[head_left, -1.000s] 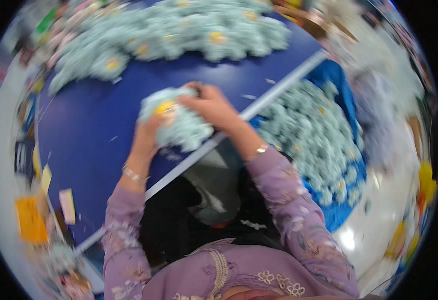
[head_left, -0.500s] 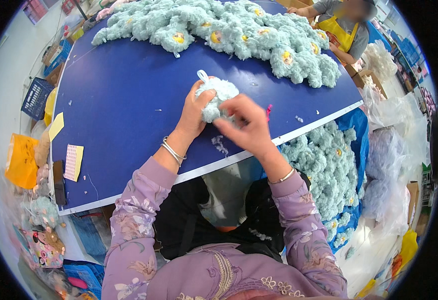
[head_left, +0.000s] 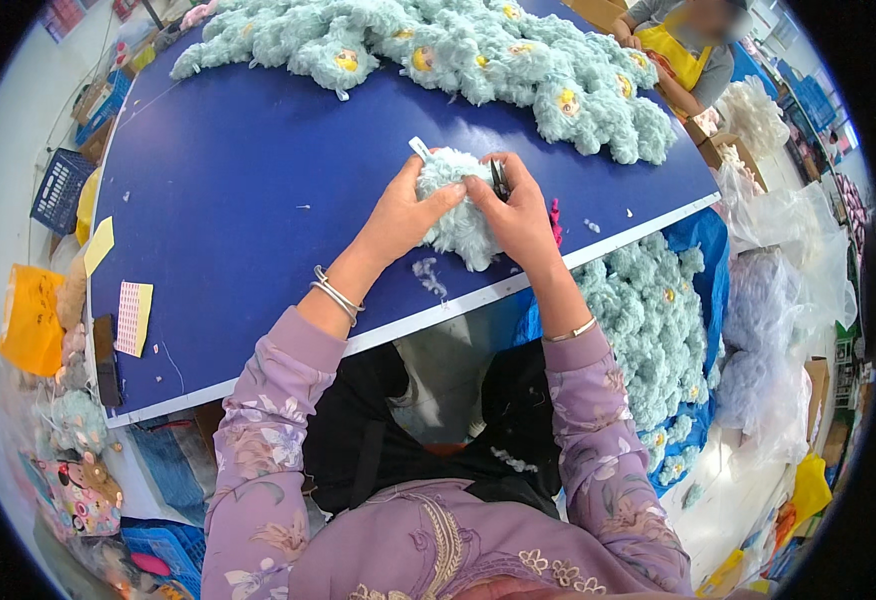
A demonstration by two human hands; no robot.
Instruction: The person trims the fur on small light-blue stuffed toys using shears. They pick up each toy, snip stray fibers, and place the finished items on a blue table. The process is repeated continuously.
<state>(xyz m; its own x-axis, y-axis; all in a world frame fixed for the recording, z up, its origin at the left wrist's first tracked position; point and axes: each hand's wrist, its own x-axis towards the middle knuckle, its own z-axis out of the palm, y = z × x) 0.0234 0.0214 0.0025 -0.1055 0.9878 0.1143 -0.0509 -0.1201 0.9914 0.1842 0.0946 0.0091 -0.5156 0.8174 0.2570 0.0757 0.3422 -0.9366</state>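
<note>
A pale blue-green fluffy plush toy point(head_left: 461, 238) is held between my hands just above the near part of the blue table. My left hand point(head_left: 401, 212) is closed on its left side, the thumb pressed into the fur. From its top left sticks a white loop tag point(head_left: 419, 148). My right hand point(head_left: 520, 213) grips the toy's right side with thumb and fingers. Tucked in the same hand is a pair of dark, pointed thread snips point(head_left: 499, 178), tips up, their handles hidden by the fingers. Which side of the toy faces down cannot be seen.
Similar plush toys point(head_left: 438, 50) with yellow faces are heaped along the far side of the table point(head_left: 248, 200). More fill a blue bag point(head_left: 713, 290) at my right. A pink object point(head_left: 556, 222) and fluff scraps point(head_left: 428, 275) lie nearby. A person in a yellow apron point(head_left: 673, 58) is at far right.
My right hand has come in from beside the toy and now grips it, with the dark snips showing. The toy has shifted slightly right and turned.
</note>
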